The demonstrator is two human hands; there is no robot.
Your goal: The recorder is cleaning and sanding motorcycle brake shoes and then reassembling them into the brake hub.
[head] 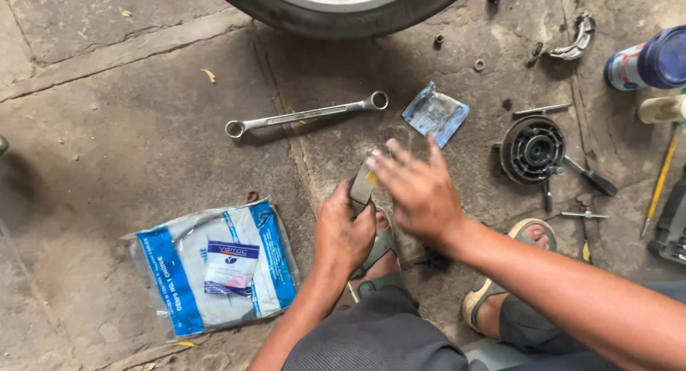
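Observation:
My left hand (pixel 344 231) grips a curved grey metal brake shoe (pixel 362 186) upright above the stone floor. Over its top end, my right hand (pixel 418 187) is spread flat and blurred by motion, fingers apart and pointing up-left; whether it touches the shoe is unclear. Both hands sit just in front of my sandalled feet (pixel 500 285). Beyond the fingers lies a small blue-grey plastic packet (pixel 435 113). A double ring spanner (pixel 306 115) lies further left on the floor.
A tyre (pixel 336 13) fills the top edge. A round brake plate (pixel 532 149) with small tools lies right, another brake shoe (pixel 575 42) top right, a spray can (pixel 647 60) beyond. A blue and white plastic bag (pixel 214 267) lies at lower left. A screwdriver (pixel 659 185) lies far right.

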